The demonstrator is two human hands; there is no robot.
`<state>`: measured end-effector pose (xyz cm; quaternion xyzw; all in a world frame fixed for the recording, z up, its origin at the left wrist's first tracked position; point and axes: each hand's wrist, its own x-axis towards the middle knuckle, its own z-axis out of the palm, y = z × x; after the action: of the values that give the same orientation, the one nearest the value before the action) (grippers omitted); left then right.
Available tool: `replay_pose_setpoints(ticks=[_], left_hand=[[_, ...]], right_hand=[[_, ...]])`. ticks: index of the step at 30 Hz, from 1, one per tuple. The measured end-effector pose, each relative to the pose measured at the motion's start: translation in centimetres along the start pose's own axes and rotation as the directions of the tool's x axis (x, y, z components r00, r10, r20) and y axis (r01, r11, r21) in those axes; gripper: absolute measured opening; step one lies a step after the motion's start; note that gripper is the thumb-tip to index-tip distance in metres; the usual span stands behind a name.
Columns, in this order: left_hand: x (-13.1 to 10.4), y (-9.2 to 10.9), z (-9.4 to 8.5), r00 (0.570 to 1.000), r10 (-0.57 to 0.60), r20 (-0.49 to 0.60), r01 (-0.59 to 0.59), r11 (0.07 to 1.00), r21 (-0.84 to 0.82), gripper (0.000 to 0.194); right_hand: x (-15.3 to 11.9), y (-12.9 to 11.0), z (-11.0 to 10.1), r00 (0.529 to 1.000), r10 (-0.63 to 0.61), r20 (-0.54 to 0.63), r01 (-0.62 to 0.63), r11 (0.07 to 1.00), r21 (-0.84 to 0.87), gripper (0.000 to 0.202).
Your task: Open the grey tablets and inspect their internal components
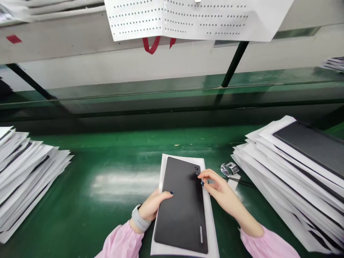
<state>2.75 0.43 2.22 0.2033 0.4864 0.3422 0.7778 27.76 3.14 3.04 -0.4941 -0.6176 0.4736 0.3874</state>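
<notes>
A dark grey tablet (182, 211) lies back side up on a white sheet (212, 229), its camera lenses at the upper right corner and a small pale logo near the bottom. My left hand (154, 204) grips the tablet and sheet by the left edge, thumb on top and fingers hidden underneath. By the lenses, at the right edge, my right hand (216, 186) has thumb and forefinger drawn into a pinch. The forefinger tip meets the tablet's surface; anything between the fingertips is too small to make out. Just right of that hand lies a small silver metal loupe (229, 169).
A tall stack of white sheets with dark panels between (285, 186) stands at the right, a dark panel (311, 141) on top. Another such stack (29, 179) is at the left. Both rest on a green tabletop (107, 157). A printed paper (188, 21) hangs above.
</notes>
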Motion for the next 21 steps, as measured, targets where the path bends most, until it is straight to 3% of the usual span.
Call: replay_pose_setpoints(ticks=[4,7,9,13,16,21], left_hand=[[-0.4,0.7,-0.6,0.991,-0.121,-0.051,0.113,0.984,-0.134,0.017],[-0.9,1.7,-1.1,0.976,-0.204,-0.075,0.181,0.954,-0.240,0.026],[-1.1,2.2,-1.3,0.971,-0.213,-0.109,0.170,0.935,-0.312,0.032],[-1.1,2.4,-1.4,0.963,-0.219,-0.160,0.139,0.905,-0.401,0.030],[-1.0,2.3,-1.0,0.965,-0.212,-0.156,0.128,0.895,-0.428,0.036],[-1.0,2.0,-0.7,0.987,-0.159,-0.022,0.134,0.891,-0.434,0.058]], right_hand=[[0.4,1.4,0.1,0.989,-0.042,-0.145,0.062,0.990,0.130,0.009],[-0.1,2.0,-0.2,0.969,-0.010,-0.247,0.052,0.985,0.163,0.010],[-0.5,1.8,-0.2,0.967,0.021,-0.256,0.026,0.984,0.179,0.008],[-1.2,0.3,1.0,0.984,0.178,-0.009,-0.165,0.927,0.336,0.030],[-1.6,-0.2,1.8,0.925,0.340,0.170,-0.380,0.823,0.422,0.045],[-1.8,0.1,1.9,0.825,0.499,0.266,-0.559,0.650,0.514,0.045]])
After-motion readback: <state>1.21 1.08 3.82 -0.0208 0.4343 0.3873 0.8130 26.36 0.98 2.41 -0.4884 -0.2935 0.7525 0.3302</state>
